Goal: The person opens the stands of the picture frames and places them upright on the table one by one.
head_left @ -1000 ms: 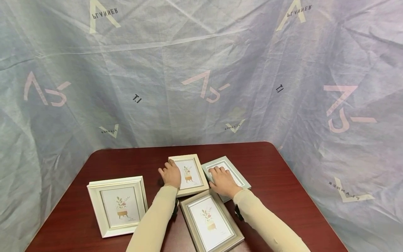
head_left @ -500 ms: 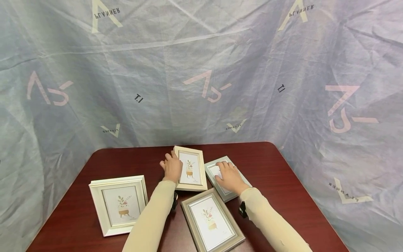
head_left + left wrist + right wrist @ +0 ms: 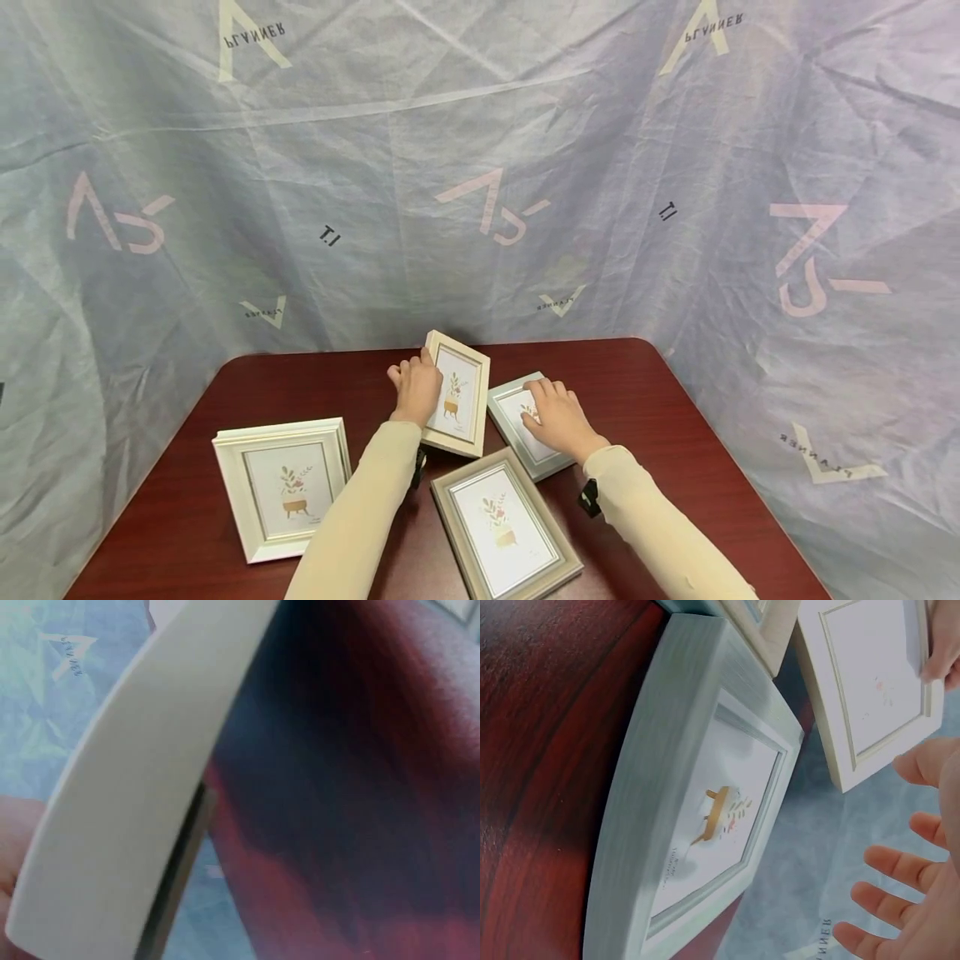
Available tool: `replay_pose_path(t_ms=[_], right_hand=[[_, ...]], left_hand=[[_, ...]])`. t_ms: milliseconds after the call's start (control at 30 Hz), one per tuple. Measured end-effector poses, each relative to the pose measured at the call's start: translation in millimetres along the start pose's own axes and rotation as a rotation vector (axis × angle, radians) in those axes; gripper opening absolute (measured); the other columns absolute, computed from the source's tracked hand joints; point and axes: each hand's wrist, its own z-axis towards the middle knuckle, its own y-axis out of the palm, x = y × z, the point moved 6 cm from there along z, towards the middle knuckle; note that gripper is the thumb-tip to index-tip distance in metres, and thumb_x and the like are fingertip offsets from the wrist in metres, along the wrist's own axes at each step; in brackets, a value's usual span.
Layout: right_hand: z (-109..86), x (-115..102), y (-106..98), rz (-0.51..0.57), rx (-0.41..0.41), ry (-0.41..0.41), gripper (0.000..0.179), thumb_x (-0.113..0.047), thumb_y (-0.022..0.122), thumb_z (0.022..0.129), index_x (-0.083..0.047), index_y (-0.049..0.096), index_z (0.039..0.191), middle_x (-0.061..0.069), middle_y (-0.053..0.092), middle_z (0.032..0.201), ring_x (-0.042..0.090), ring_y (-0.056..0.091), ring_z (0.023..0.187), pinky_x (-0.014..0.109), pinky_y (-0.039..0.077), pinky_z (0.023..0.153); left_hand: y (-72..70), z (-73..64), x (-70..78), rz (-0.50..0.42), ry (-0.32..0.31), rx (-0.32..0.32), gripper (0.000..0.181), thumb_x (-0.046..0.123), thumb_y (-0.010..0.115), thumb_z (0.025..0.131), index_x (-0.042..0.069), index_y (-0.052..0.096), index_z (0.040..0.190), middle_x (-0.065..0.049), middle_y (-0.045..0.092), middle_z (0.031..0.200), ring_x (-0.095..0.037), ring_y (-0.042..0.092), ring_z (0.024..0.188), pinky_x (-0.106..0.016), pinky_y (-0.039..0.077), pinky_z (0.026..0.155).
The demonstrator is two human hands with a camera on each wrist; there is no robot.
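My left hand [image 3: 418, 387] grips a cream picture frame [image 3: 459, 392] by its left side, and the frame stands tilted up. In the left wrist view the cream frame's edge [image 3: 142, 765] looms close, with fingers partly hidden behind it. The right wrist view shows the left thumb [image 3: 939, 664] on the frame's front. My right hand [image 3: 562, 423] hovers over a pale grey-green picture frame [image 3: 517, 421] lying face up, fingers spread and holding nothing. All the frames have a print of a potted plant.
A taupe picture frame [image 3: 506, 533] lies face up at the near middle. At the left a white picture frame [image 3: 285, 492] stands leaning back. The dark red table [image 3: 652, 517] ends at a grey fabric backdrop [image 3: 480, 167].
My left hand has raised and turned the cream frame, moving it away from the taupe one. My right hand has shifted slightly right over the grey-green frame, uncovering more of its print.
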Motion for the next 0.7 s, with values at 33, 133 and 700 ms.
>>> replay_pose_path(t_ms=[33,133,700], right_hand=[[-0.1,-0.1,-1.1,-0.004,0.003,-0.004,0.047,-0.024,0.067,0.092,-0.002,0.052,0.131,0.017,0.055,0.125,0.039,0.050,0.111,0.052,0.041,0.084],[-0.1,-0.4,-3.4,-0.020,0.006,-0.018,0.047,-0.025,0.067,0.092,-0.003,0.052,0.131,0.016,0.055,0.124,0.038,0.050,0.112,0.052,0.041,0.085],[0.2,-1.6,-28.9,-0.070,0.048,-0.057,0.047,-0.023,0.070,0.091,-0.002,0.053,0.130,0.015,0.055,0.123,0.038,0.050,0.113,0.054,0.041,0.088]], left_hand=[[-2.2,0.9,2.4,0.011,0.011,0.005,0.045,0.008,0.055,0.098,-0.016,0.047,0.136,-0.024,0.059,0.091,-0.029,0.041,0.071,-0.045,0.023,0.074],[-8.6,3.2,9.0,0.043,0.041,0.005,0.046,0.009,0.054,0.099,-0.015,0.046,0.138,-0.023,0.058,0.092,-0.028,0.039,0.071,-0.045,0.022,0.075],[-55.0,13.9,40.3,0.087,0.216,0.106,0.044,0.008,0.058,0.098,-0.009,0.050,0.138,-0.017,0.057,0.085,-0.028,0.040,0.072,-0.047,0.024,0.081]])
